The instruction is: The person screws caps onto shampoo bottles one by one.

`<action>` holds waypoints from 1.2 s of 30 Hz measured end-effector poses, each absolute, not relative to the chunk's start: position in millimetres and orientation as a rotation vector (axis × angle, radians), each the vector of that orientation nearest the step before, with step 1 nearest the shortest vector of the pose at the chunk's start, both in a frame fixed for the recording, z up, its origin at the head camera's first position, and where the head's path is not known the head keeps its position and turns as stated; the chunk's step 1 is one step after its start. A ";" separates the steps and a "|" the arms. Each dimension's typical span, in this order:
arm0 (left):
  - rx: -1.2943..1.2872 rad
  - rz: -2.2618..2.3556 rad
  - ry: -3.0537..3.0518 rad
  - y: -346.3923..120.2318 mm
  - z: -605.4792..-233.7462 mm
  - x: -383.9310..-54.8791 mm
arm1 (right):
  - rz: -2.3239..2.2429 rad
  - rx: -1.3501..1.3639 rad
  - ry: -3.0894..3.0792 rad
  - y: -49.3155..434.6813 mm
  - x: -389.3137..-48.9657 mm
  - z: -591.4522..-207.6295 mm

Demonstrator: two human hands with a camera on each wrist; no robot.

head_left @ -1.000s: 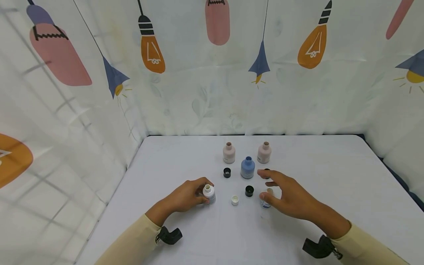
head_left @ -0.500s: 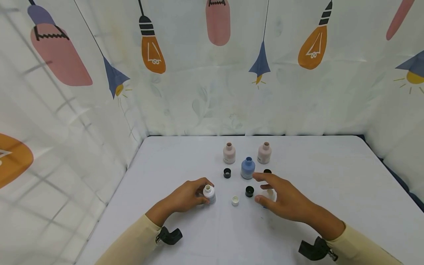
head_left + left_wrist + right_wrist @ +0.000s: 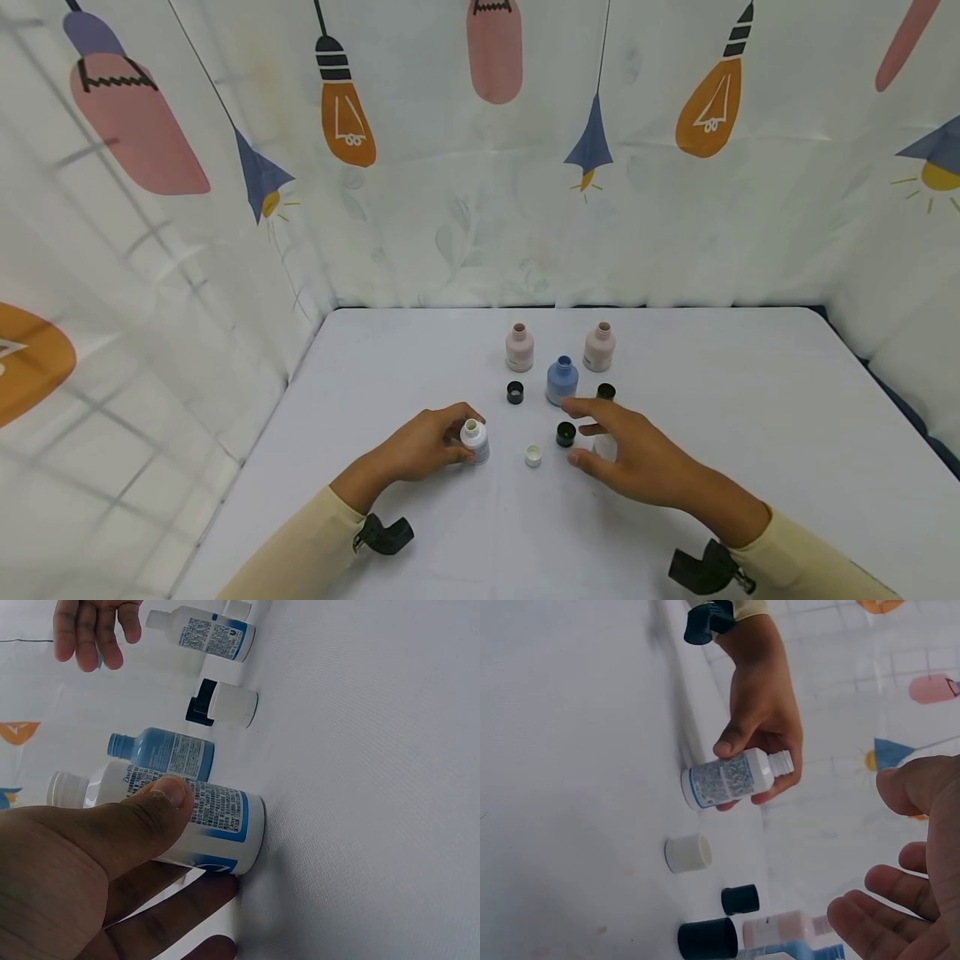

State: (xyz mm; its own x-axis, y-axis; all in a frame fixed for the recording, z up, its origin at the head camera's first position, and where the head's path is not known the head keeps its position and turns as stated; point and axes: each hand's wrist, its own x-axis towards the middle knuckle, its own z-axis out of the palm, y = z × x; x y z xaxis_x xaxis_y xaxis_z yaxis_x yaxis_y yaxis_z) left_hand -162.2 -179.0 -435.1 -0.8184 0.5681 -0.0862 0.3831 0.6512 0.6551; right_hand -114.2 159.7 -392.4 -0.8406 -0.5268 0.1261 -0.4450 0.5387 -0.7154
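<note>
My left hand (image 3: pixel 423 446) grips an uncapped white bottle (image 3: pixel 477 446), upright on the table; the left wrist view shows the thumb (image 3: pixel 169 795) across its printed label. Over the table to the right, my right hand (image 3: pixel 637 458) has its fingers spread and holds nothing. Behind it, a second white bottle (image 3: pixel 606 447) is mostly hidden in the head view, while the left wrist view shows that bottle (image 3: pixel 210 634) without a cap. Between the hands lie a white cap (image 3: pixel 533 456) and a black cap (image 3: pixel 566 433), the black one nearest my right fingertips.
An open blue bottle (image 3: pixel 562 381) stands beyond my right fingers. Two open pale pink bottles, one on the left (image 3: pixel 519 348) and one on the right (image 3: pixel 599 347), stand farther back. More black caps lie left (image 3: pixel 515 392) and right (image 3: pixel 606 391) of the blue bottle.
My right hand has moved left and slightly nearer me, away from over the second white bottle toward the caps. My left hand keeps its grip on its bottle in the same place.
</note>
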 end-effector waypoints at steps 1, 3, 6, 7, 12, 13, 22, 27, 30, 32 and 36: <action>0.763 0.930 2.587 -178.8 -435.0 -162.2 | -1.190 -0.844 2.660 158.9 -113.9 -392.4; 0.757 0.932 2.584 -178.4 -434.7 -162.1 | -1.183 -0.839 2.655 157.4 -113.2 -392.2; 0.755 0.938 2.584 -178.2 -435.0 -162.3 | -1.165 -0.824 2.645 154.7 -112.5 -392.2; 0.755 0.938 2.585 -178.3 -435.2 -162.4 | -1.158 -0.815 2.643 153.6 -112.4 -392.4; 0.783 0.969 2.579 -179.5 -437.1 -163.0 | -1.153 -0.791 2.626 148.4 -111.7 -393.6; 0.786 0.974 2.578 -179.6 -437.1 -163.1 | -1.152 -0.798 2.623 147.8 -111.6 -394.0; 0.791 0.977 2.580 -179.4 -437.2 -162.2 | -1.157 -0.841 2.619 143.0 -111.1 -401.0; 0.791 0.979 2.580 -179.6 -436.5 -161.6 | -1.157 -0.833 2.621 139.5 -110.5 -404.2; 0.787 0.978 2.583 -179.6 -436.2 -161.2 | -1.158 -0.822 2.605 137.3 -110.4 -407.0; 0.786 0.974 2.587 -179.5 -436.0 -161.2 | -1.153 -0.814 2.593 136.0 -110.3 -408.6; 0.780 0.969 2.593 -179.1 -435.9 -161.4 | -1.118 -0.781 2.589 132.9 -109.8 -411.5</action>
State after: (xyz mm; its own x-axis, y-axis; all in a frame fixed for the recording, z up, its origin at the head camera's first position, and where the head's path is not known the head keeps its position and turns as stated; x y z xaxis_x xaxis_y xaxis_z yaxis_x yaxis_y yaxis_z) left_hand -161.4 -179.1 -435.9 -0.8203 0.5690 -0.0571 0.3921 0.6323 0.6682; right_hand -109.8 132.9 -411.5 -0.8360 -0.5486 0.0126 -0.3854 0.5707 -0.7251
